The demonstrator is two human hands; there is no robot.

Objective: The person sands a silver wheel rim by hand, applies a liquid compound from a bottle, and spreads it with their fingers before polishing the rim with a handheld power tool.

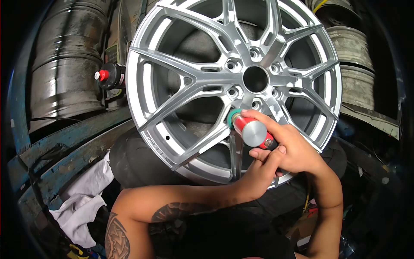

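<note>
A silver multi-spoke alloy wheel (pixel 185 77) faces me, tilted, with a round centre bore and lug holes around it. My right hand (pixel 289 144) wraps around a small red polisher (pixel 253 133) with a round silver head. Its green pad (pixel 233 117) is against or very close to a spoke just below the hub. My left hand (pixel 261 172) comes in from below and closes around the tool's lower body, next to the right hand. The fingers partly hide the tool's handle. Whitish smears show on several spokes near the hub.
Beneath the wheel is a black tyre-like support (pixel 129 157). A dark bottle with a red cap (pixel 113 76) stands left of the rim. Bare wheels (pixel 71 56) are stacked on blue racking at left, more (pixel 350 47) at right. A white cloth (pixel 84 203) hangs lower left.
</note>
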